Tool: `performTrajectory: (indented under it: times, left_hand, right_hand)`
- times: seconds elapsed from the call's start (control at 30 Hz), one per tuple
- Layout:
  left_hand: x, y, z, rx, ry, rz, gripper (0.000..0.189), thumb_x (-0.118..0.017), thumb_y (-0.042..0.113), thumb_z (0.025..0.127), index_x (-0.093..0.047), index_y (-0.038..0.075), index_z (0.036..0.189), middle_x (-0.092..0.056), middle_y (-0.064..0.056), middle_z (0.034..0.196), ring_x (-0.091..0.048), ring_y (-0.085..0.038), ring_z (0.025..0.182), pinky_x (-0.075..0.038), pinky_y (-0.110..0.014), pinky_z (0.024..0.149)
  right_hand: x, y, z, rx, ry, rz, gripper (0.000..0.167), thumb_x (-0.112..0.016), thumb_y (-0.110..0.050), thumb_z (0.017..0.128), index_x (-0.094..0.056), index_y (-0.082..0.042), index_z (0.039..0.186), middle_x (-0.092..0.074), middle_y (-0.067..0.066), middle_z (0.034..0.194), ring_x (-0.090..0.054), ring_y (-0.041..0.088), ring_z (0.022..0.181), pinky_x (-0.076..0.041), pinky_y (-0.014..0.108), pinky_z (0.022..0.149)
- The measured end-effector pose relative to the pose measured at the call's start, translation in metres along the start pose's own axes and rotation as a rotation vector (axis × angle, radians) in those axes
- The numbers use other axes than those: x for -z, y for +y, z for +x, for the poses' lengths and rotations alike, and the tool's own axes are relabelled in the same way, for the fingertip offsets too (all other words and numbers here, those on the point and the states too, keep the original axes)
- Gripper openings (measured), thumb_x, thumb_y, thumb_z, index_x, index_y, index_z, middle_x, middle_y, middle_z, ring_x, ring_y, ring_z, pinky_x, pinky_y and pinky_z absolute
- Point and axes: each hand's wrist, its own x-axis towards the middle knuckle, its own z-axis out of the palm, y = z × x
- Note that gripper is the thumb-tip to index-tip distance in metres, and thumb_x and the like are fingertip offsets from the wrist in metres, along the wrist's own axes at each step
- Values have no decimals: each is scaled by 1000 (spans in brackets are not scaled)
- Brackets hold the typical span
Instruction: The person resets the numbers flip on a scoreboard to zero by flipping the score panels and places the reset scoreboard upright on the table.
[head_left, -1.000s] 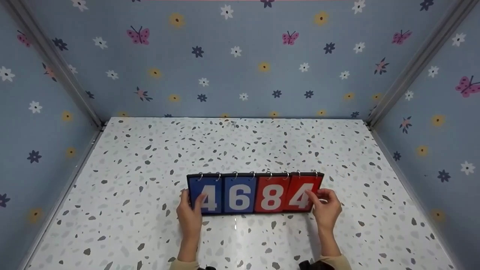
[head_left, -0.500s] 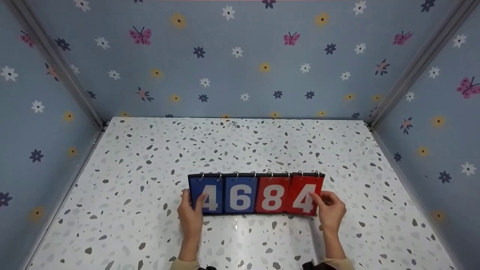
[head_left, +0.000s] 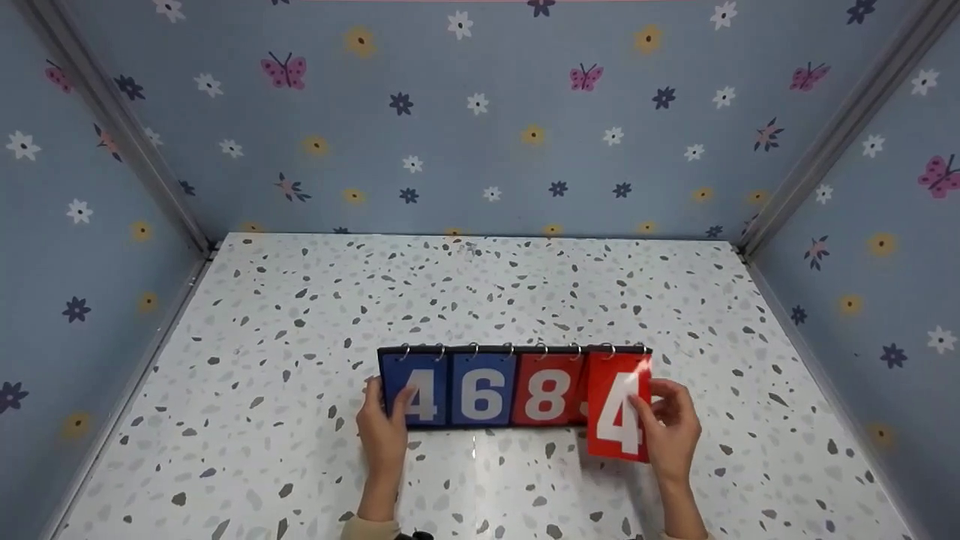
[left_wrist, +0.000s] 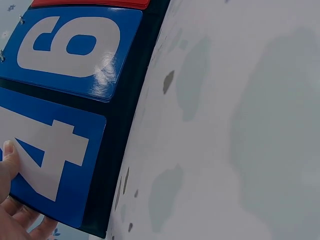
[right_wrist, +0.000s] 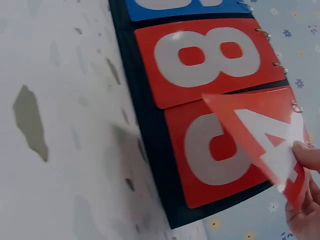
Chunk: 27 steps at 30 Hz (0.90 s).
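The red 4 card (head_left: 616, 412) hangs by its rings (head_left: 609, 349) at the right end of the black number board (right_wrist: 155, 132). The right hand (head_left: 673, 431) pinches the card's right edge, thumb in front and fingers behind. Half a second ago this card was nearly in line with the others; now it has been pulled up off the board, and its bottom sticks out toward the near side. So the front cards don't make one flat row any more, and another red card (right_wrist: 197, 150) peeks out from under it. I can see a round white shape on that one, but the lifted card covers part of it, so I can't tell which number it is. Going left come the red 8 (head_left: 547, 390), the blue 6 (head_left: 481, 394) and the blue 4 (head_left: 421, 394), all lying against the board. The left hand (head_left: 384, 435) grips the board's left end, thumb over the blue 4; the other fingers go behind, where they're hard to see. The board is on the near half of the speckled table (head_left: 480, 292), well apart from the flowery far wall (head_left: 480, 135). Its back is hidden, and both sleeves are cut off at the near edge.
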Motion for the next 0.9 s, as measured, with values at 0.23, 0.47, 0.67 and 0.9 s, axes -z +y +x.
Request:
performTrajectory:
  times: [0.23, 0.47, 0.67, 0.9]
  left_hand:
    - [0, 0, 0, -4, -2, -14, 25, -68, 15, 78, -53, 1, 93, -58, -7, 75, -52, -16, 64, -42, -30, 58]
    - [0, -1, -1, -14, -1, -17, 25, -68, 14, 78, -53, 2, 93, -57, -6, 74, -52, -16, 63, -41, -29, 58]
    - [0, -3, -2, -17, -12, -25, 23, -67, 14, 79, -52, 2, 93, -56, -5, 73, -51, -15, 62, -40, -26, 56]
    - [0, -4, -2, -11, -8, -36, 24, -68, 14, 78, -53, 3, 92, -55, -5, 72, -49, -15, 62, -39, -25, 56]
  right_hand:
    - [21, 21, 9, -151, -164, 116, 29, -70, -11, 77, -64, -6, 105, -62, 11, 98, -55, 20, 76, -46, 20, 64]
    - [43, 32, 23, -263, -392, 372, 30, -50, -10, 91, -54, 0, 119, -54, 17, 117, -52, 27, 105, -45, 28, 80]
    - [43, -61, 34, -283, -498, 515, 33, -51, -2, 89, -48, 12, 118, -56, 12, 117, -53, 22, 105, -47, 29, 78]
    - [34, -106, 45, -152, -421, 486, 27, -48, 20, 80, -51, 20, 106, -62, 11, 101, -59, 19, 85, -49, 27, 66]
